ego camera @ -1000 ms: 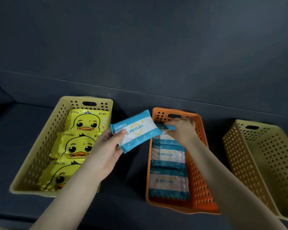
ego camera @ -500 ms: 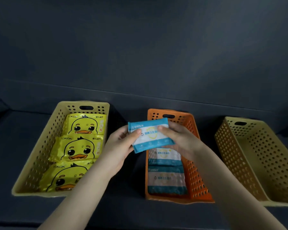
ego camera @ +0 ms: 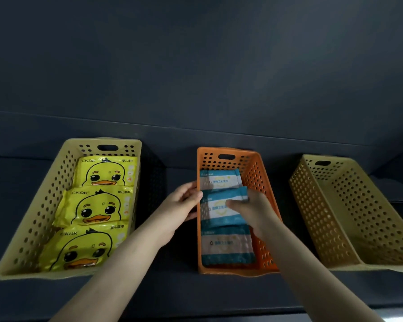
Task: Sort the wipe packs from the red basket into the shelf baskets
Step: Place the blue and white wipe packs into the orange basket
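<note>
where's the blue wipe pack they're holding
Head view, centre: the blue wipe pack, held by the left hand and right hand, is over the middle of the orange basket.

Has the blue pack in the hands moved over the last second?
Yes. The blue pack went right, from left of the orange basket into it, where left hand and right hand hold it.
</note>
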The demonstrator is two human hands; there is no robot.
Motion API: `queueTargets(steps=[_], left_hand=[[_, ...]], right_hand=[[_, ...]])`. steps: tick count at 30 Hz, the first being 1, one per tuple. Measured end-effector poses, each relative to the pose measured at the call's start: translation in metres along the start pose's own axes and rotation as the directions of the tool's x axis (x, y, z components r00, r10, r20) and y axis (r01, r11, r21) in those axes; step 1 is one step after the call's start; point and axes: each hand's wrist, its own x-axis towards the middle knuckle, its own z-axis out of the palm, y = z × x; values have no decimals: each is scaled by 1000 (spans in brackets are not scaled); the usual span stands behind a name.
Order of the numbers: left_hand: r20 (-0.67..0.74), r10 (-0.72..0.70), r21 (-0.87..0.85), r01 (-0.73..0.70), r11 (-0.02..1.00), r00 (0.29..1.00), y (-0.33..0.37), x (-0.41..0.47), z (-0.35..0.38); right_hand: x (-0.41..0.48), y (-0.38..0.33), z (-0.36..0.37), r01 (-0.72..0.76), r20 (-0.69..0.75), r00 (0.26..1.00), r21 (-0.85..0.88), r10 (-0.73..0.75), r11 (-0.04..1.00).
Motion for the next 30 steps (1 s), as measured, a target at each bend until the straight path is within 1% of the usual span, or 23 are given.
queueTargets(steps=[2, 4, 7, 9, 12, 15, 17, 20, 22, 23, 25, 27, 29, 30], left_hand=[[18, -14, -29, 14, 999, 1000, 1, 1, -3], [19, -17, -33, 18, 999, 1000, 3, 1, -4], [8, -9, -4, 9, 1000, 1000, 2, 2, -3], [4, -9, 2, 9, 1000, 1000, 1, 2, -3], [-2, -17, 11, 17, 1000, 1000, 2, 2, -3], [-5, -31, 33, 31, 999, 1000, 4, 1, -3], [-17, -48, 36, 48, 998, 999, 6, 0, -2], [-42, -70, 34, 72, 997, 997, 7, -2, 0], [-65, -67, 42, 70, 997, 996, 6, -4, 3], [-85, -61, 49, 65, 997, 995, 5, -5, 5], [-119, -42, 86, 52, 995, 992, 4, -6, 8], [-145, -3, 159, 26, 987, 989, 3, -7, 10], [-174, 79, 293, -25, 956, 982, 1, -9, 7], [-180, 136, 391, -56, 919, 974, 3, -14, 5]], right_hand=[[7, 7, 9, -47, 5, 999, 42, 47, 998], [10, 11, 10, -50, -21, 998, 35, 50, 998], [11, 10, 6, 10, -86, 996, -101, -19, 995], [9, 10, 6, 35, -77, 996, -176, -50, 984], [7, 9, 8, 63, -37, 997, -212, -72, 975], [9, 7, 10, 42, -40, 998, -244, -54, 969], [9, 7, 11, 54, -61, 995, -362, -81, 931], [11, 12, 13, 140, -61, 977, -531, -203, 836], [14, 14, 13, 168, -34, 973, -576, -229, 800], [14, 15, 13, 172, -18, 975, -576, -223, 799], [15, 13, 11, 176, 2, 978, -558, -210, 811], [13, 12, 7, 186, 12, 976, -554, -215, 811], [7, 10, 1, 222, -2, 964, -537, -264, 814], [1, 8, -3, 255, -22, 950, -521, -311, 815]])
